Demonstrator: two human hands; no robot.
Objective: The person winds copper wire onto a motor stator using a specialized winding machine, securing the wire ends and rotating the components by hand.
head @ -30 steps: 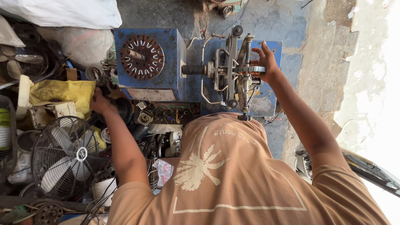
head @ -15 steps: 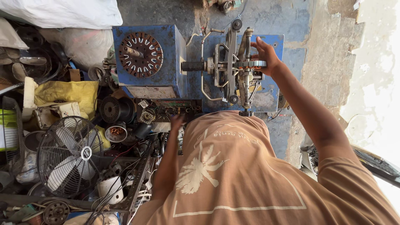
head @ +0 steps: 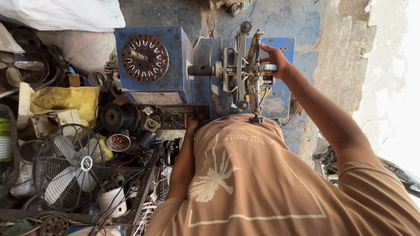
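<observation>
Since a second ago, my left hand has come in from the clutter at the left side and now sits at the circuit board below the blue box, right at the edge of my brown shirt. My right hand has stayed where it was, up on the winder.

Head view: I look straight down over my own shoulders. The right hand's fingers rest on the ringed stator clamped in the winder frame; they curl over its rim, but I cannot tell whether they close around it or only press on it. The left hand touches the near end of the board; its fingers are mostly hidden by my shirt, so I cannot tell whether they are apart or together. The stator sits in the middle of the winder, right of the blue box, with a dark shaft running between box and frame. On the face of the box is a round slotted disc.

Left of my arm lies a heap of parts: a caged fan, a black spool, a small tin of copper bits, a yellow bag and a white sack at the top.
</observation>
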